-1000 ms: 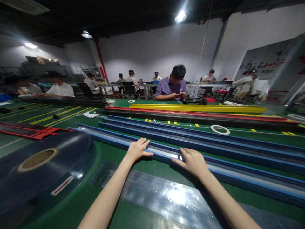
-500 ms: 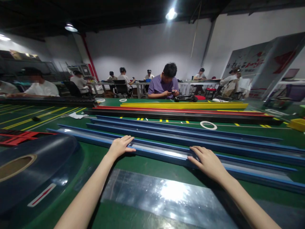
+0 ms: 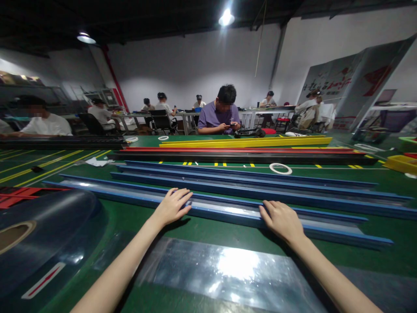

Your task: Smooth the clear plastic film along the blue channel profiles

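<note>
My left hand (image 3: 172,207) lies flat, fingers stretched, on the near edge of the closest long blue channel (image 3: 224,209). A short way to the right, my right hand (image 3: 282,219) rests on the same channel with its fingers draped over the top, thumb at the near wall. The channel is a blue U-shaped rail with a shiny film inside. It runs from the far left to the right across the green table (image 3: 208,234). Two more blue channels (image 3: 247,184) lie parallel just behind it.
A clear film sheet (image 3: 224,269) lies between my forearms. A big dark film roll (image 3: 39,230) sits at the left. Behind are black, red and yellow rails (image 3: 247,148), a white tape ring (image 3: 280,168), and a person in purple (image 3: 219,116) seated across. Others sit farther back.
The blue channel's right end has come into view, so the view or the rail has shifted left. My left hand has moved a little right along it; both hands stay on it.
</note>
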The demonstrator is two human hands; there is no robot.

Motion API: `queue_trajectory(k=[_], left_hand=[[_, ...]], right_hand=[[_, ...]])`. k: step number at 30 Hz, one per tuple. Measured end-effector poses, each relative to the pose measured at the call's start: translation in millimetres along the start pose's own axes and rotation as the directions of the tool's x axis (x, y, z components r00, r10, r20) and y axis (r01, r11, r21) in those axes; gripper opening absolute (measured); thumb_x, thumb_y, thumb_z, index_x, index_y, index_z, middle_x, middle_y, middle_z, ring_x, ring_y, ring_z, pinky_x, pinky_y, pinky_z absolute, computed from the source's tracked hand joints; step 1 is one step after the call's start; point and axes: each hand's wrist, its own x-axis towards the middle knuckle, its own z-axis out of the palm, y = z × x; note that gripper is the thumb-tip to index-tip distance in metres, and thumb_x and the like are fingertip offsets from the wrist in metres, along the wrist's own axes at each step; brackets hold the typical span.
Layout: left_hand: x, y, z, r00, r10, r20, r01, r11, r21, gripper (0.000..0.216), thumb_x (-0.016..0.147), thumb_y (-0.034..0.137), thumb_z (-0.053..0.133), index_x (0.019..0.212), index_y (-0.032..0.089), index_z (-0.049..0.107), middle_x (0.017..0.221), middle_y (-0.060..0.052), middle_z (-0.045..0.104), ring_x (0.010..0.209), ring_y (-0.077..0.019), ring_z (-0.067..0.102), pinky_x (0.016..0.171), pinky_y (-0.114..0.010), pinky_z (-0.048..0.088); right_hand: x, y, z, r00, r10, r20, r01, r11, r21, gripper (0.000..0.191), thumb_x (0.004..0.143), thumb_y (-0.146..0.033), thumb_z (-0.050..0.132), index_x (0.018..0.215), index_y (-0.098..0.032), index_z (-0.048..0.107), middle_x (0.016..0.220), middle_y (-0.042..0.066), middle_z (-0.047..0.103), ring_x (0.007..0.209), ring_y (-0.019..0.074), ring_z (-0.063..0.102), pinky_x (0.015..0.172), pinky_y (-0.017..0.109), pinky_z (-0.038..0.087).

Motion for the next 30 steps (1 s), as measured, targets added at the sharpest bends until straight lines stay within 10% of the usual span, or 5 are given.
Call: queue_trajectory(k=[10, 19, 30], left_hand=[[56, 91, 9, 0.989, -0.102, -0.111, 0.086, 0.986, -0.140, 0.033, 0.081, 0.033, 0.041, 0.105, 0.015, 0.055, 0.100, -0.008, 0.061, 0.093, -0.0192, 0.054, 0.083, -0.035, 0.039], [48, 71, 25, 0.978, -0.078, -0.195, 0.067, 0.996, -0.060, 0.030, 0.076, 0.028, 0.042, 0.096, 0.014, 0.059, 0.093, -0.008, 0.064, 0.085, -0.0197, 0.057, 0.077, -0.033, 0.043], [26, 21, 27, 0.968, -0.130, -0.215, 0.129, 0.991, -0.017, 0.032, 0.077, 0.022, 0.037, 0.098, 0.017, 0.061, 0.098, -0.008, 0.064, 0.088, -0.0192, 0.059, 0.080, -0.035, 0.044]], right_hand=[[27, -80, -9, 1.000, 0.007, 0.022, -0.009, 0.996, 0.091, 0.039, 0.087, -0.038, 0.027, 0.082, -0.016, 0.059, 0.074, 0.007, 0.062, 0.072, 0.0180, 0.054, 0.066, 0.028, 0.030], [29, -83, -11, 0.994, -0.074, 0.081, 0.062, 0.988, 0.139, 0.041, 0.087, -0.041, 0.026, 0.099, -0.015, 0.055, 0.091, 0.008, 0.062, 0.086, 0.0192, 0.053, 0.072, 0.029, 0.032], [7, -11, -12, 0.998, 0.051, 0.047, -0.053, 0.997, 0.049, 0.038, 0.088, -0.038, 0.026, 0.093, -0.017, 0.057, 0.088, 0.007, 0.062, 0.083, 0.0195, 0.054, 0.074, 0.031, 0.032]])
